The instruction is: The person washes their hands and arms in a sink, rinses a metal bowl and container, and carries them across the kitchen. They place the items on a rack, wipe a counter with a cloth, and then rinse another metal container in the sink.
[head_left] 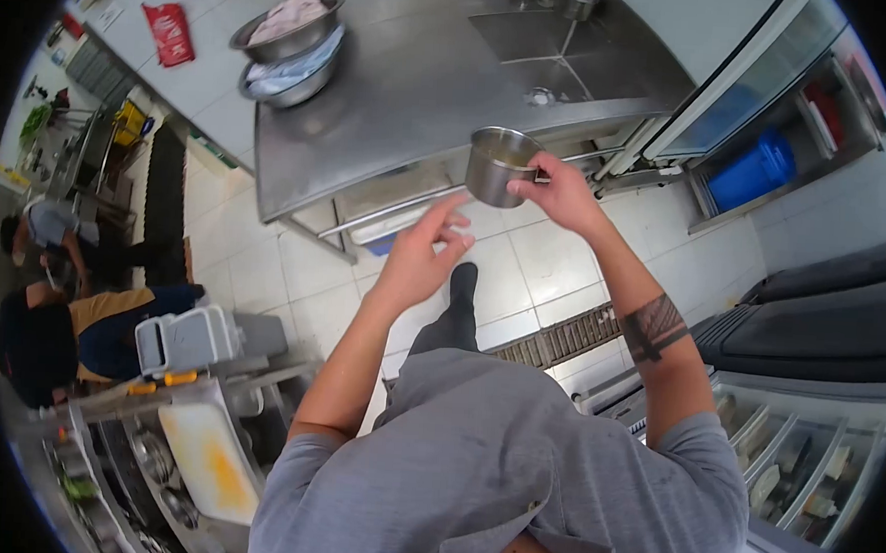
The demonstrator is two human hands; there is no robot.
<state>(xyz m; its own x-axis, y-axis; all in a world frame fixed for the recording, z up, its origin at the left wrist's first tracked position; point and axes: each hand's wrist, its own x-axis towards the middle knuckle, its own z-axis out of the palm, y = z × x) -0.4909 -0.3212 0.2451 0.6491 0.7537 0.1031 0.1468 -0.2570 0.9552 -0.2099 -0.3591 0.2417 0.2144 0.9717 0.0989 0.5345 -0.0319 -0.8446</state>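
Observation:
My right hand [559,195] is closed on the handle side of a metal mug [490,177], held upright in front of me near the edge of the steel counter [402,104]. Some yellowish content shows inside its rim. To the left of the mug, my left hand [422,250] hangs in the air with fingers spread and nothing in them. Its fingertips come close to the mug's lower left side.
A sink [535,41] is set into the counter's right end. Stacked metal bowls [288,83] stand on its left corner. A red packet [168,34] lies beyond. Two people work at the left. A stained cutting board [208,459] lies at lower left; a glass door [749,77] stands at right.

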